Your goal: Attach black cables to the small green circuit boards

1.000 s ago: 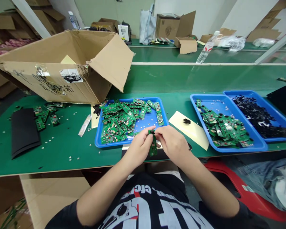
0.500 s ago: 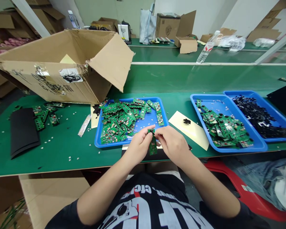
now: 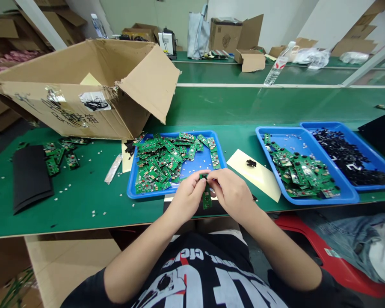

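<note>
1. Currently, one board (image 3: 207, 200) is in hand, at the near edge of the middle tray (image 3: 204, 166); its lower end hangs free toward the body.
2. The left hand (image 3: 186, 196) has its thumb and fingers closed on the board's upper end.
3. The right hand (image 3: 233, 192) has its thumb and fingertips pinched together on that same end; a dark bit there is too small to make out.
4. This board looks partway through handling, judging by both hands being on it; whether anything on it is finished, I cannot tell.
5. Much seems left: a big pile of boards (image 3: 160, 160) lies in the middle tray, and more loose boards (image 3: 53, 164) lie at the table's left.
6. Plenty seems done: the heap (image 3: 308, 174) in the right tray (image 3: 294, 139) shows boards with dark parts on them, though not every one can be checked.
7. Supplies remain: black parts (image 3: 343, 149) fill much of the far-right tray (image 3: 322, 125), and a small black clump (image 3: 251, 163) sits on the pale sheet (image 3: 259, 177).
</note>
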`<state>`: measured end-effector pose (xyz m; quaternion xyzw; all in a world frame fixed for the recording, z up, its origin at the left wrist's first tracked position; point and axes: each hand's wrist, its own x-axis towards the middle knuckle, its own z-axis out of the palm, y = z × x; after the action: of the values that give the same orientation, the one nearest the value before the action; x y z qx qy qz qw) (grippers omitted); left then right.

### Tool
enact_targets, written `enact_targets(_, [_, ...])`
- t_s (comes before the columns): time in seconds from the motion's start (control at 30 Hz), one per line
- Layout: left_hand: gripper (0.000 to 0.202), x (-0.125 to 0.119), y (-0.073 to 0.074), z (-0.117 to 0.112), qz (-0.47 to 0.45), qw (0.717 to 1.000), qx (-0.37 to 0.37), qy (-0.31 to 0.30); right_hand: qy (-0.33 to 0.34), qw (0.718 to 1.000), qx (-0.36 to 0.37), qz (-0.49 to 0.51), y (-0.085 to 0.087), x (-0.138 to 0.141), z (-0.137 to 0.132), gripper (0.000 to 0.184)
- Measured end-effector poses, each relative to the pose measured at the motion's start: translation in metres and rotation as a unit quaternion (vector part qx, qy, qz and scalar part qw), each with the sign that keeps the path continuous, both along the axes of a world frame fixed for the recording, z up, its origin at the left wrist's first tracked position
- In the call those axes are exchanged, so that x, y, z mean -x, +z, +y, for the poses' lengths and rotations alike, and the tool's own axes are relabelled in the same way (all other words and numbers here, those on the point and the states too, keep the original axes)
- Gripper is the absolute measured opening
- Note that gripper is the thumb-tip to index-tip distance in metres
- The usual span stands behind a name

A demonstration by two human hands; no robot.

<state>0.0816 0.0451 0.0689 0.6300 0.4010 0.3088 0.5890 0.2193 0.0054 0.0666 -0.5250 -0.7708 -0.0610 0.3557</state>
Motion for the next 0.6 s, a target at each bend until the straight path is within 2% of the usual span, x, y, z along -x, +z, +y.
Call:
enact_targets(0.3, [0.031,-0.0016,-0.0043,-0.005,0.023,0.998,-0.063,0.004,-0.01,1.0,0.017,0.015,0.0009,0.0021,0.0028,0.017])
enact_targets(0.53, [0.032,0.0034,0.0,-0.0052,-0.052,0.998,0.02,-0.03,0.022,0.999,-0.002,0.036,0.0059,-0.0011,0.0038,0.022])
enact_targets(0.6, [0.031,0.0045,0.0014,-0.0048,-0.054,0.998,0.025,-0.032,0.023,0.999,-0.004,0.036,0.0058,-0.0014,0.0038,0.021])
